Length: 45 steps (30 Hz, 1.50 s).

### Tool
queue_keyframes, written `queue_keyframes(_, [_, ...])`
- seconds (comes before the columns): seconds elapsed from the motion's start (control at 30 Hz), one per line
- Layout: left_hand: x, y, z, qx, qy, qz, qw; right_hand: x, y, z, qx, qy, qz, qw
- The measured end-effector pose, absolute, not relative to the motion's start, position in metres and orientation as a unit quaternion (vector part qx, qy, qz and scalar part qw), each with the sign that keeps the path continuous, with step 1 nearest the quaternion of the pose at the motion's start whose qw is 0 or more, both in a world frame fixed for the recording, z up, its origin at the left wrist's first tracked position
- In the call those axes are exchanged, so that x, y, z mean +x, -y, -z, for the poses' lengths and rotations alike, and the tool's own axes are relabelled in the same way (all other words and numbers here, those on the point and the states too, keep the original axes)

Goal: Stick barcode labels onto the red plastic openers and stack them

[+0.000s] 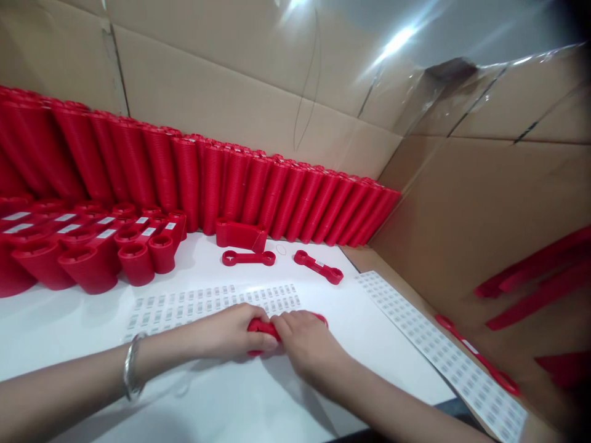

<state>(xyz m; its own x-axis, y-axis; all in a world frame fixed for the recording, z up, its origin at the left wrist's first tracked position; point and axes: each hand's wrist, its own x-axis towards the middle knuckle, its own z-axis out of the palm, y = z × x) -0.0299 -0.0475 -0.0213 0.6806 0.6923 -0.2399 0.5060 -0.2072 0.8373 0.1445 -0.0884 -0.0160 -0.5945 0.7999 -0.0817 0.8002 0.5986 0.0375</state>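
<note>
A white desk (378,344) runs out under bright light, boxed in by cardboard, and here at the near side both hands are on the job! The left hand (239,330), a silver bracelet (130,369) on its wrist, has its grip closed on one rounded end of a red part (261,331), thumb across the near side. The right hand (305,341) is closed over the rest, fingers curled across the top, the far end peeping out beyond the knuckles; the underside is hidden, so I can't tell whether one piece or several are in there. Good form here, I'd say, is the left anchoring that end without twisting while the right presses evenly along the flat bar, wrists low, no lean on the rounded ends. Just beyond sits a sheet of printed labels (203,304), and forearms should keep off it; a second label sheet (434,347) slants away on the right. Farther on, a bare red link (249,258) lies left of a labelled link (318,266), handy for comparing placement. Then a short bundle (240,235), labelled stacks (87,271) to the left, and that long back row (235,184) against the cardboard wall (231,80)!
</note>
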Motion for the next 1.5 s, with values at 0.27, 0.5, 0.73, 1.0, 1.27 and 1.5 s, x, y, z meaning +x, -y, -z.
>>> queue_keyframes(0.27, [-0.040, -0.043, 0.009, 0.857, -0.474, -0.161, 0.121, 0.210, -0.009, -0.033, 0.598, -0.799, 0.056, 0.011])
queue_keyframes(0.5, [-0.051, -0.091, 0.032, 0.860, -0.507, -0.015, 0.057, 0.236, -0.085, -0.029, 0.669, -0.726, 0.112, 0.117])
queue_keyframes(0.73, [-0.049, -0.091, 0.038, 0.873, -0.483, 0.042, 0.046, 0.237, -0.092, -0.023, 0.677, -0.693, 0.151, 0.197])
queue_keyframes(1.0, [-0.057, -0.086, 0.036, 0.877, -0.476, 0.049, 0.040, 0.245, -0.085, -0.028, 0.698, -0.661, 0.160, 0.226])
queue_keyframes(1.27, [-0.048, -0.087, 0.029, 0.865, -0.488, 0.101, 0.057, 0.239, -0.067, -0.036, 0.722, -0.640, 0.189, 0.185])
queue_keyframes(1.5, [-0.052, -0.077, 0.015, 0.886, -0.459, 0.044, 0.035, 0.211, -0.051, -0.045, 0.635, -0.746, 0.180, -0.085])
